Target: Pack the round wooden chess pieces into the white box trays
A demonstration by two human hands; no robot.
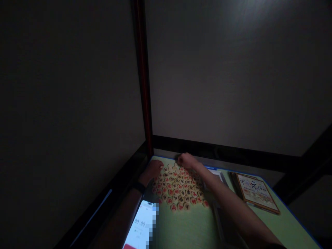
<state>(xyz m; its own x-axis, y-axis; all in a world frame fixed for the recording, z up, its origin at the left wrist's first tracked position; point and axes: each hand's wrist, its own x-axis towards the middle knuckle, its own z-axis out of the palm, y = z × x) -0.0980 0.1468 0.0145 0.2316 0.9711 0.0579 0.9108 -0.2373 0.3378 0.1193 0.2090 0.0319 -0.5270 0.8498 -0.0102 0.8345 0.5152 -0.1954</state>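
Round wooden xiangqi pieces point(181, 186), marked with red or black characters, lie packed in a broad patch on a pale green table point(186, 228). A few at the back, near both hands, show blank faces. At the back left edge of the patch, my left hand point(156, 168) has its fingers bent together, and a dark band circles that wrist. My right hand point(187, 160) is curled closed at the far edge, just behind the rearmost pieces. Dim light and the hands themselves hide whatever is under or between the fingertips.
A lit phone point(140, 224) showing 00:00 is at the near left. A framed box point(258, 192) with printed characters lies on the right, and a pale tray-like object point(220, 175) is partly behind my right forearm. Dark-based walls point(220, 86) enclose the table's back and left.
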